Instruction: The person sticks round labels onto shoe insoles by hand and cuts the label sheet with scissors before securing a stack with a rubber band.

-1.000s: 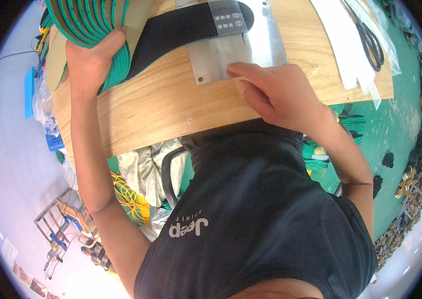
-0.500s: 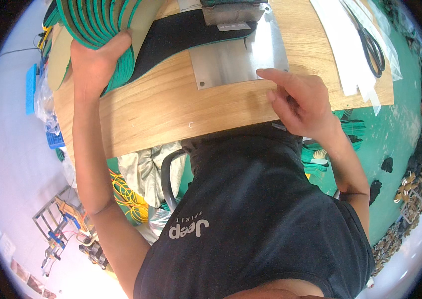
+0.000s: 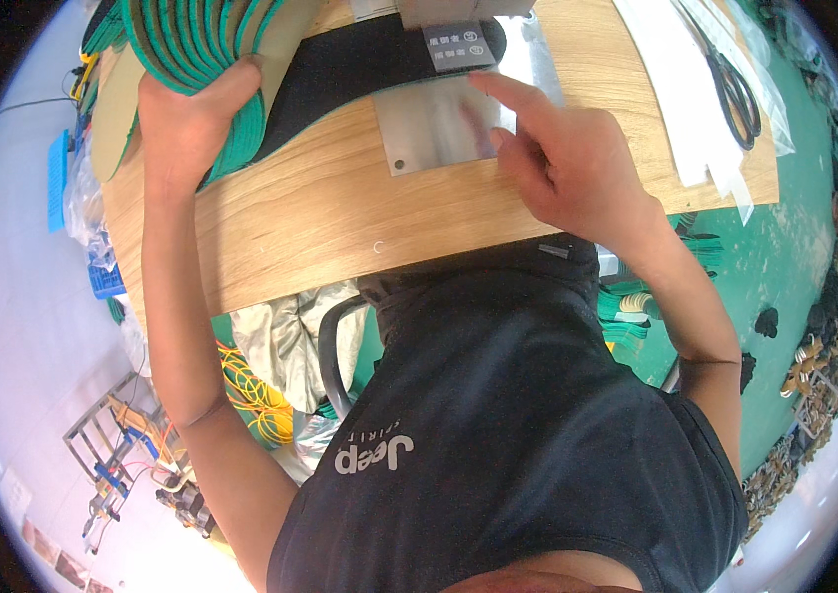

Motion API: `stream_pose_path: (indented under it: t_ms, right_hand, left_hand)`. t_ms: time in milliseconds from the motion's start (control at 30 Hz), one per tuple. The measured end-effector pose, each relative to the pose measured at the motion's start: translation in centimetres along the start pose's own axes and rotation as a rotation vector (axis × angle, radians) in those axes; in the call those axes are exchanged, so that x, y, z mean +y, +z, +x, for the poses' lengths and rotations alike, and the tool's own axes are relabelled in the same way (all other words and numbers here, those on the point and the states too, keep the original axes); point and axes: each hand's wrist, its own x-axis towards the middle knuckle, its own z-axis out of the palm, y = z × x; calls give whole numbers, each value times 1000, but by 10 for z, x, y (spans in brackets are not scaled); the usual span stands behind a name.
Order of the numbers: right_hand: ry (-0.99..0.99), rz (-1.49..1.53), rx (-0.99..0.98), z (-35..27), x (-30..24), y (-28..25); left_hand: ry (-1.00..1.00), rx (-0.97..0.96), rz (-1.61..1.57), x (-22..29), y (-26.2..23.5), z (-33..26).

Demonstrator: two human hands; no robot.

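Note:
My left hand [image 3: 186, 119] is closed around a fanned stack of insoles [image 3: 181, 44] with green edges and beige faces, at the table's far left. A black insole [image 3: 340, 74] with a green edge reaches from that stack to the right, onto a shiny metal plate [image 3: 429, 124]. Near its right end sits a grey label [image 3: 460, 47] with pale print, just below a metal block [image 3: 468, 12] cut off by the upper edge. My right hand [image 3: 572, 163] holds nothing; its index finger stretches to the insole's near edge by the label, and its thumb is apart. Whether that fingertip touches cannot be told.
Black-handled scissors [image 3: 738, 109] lie on white sheets [image 3: 661, 89] at the right of the wooden table [image 3: 290, 217]. More green insoles [image 3: 626, 316] are stacked below the table's right side. A chair armrest [image 3: 332, 346] and a yellow cord bundle [image 3: 265, 410] are at lower left.
My right hand has moved left and away from me, to the insole's edge. The metal block appears shifted toward the upper edge, showing more of the label. My left hand keeps its grip.

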Motion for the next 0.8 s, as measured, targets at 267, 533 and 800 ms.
stream_pose_path:
  t_ms: [267, 533, 800]
  right_hand:
    - [-111, 92, 54, -7, 5, 11]
    - [-210, 229, 85, -14, 12, 12]
    - [-170, 264, 67, -16, 8, 3]
  left_hand:
    - [31, 5, 88, 0, -1, 1]
    - [-32, -21, 19, 3, 0, -1]
    - [-35, -15, -4, 8, 3, -1]
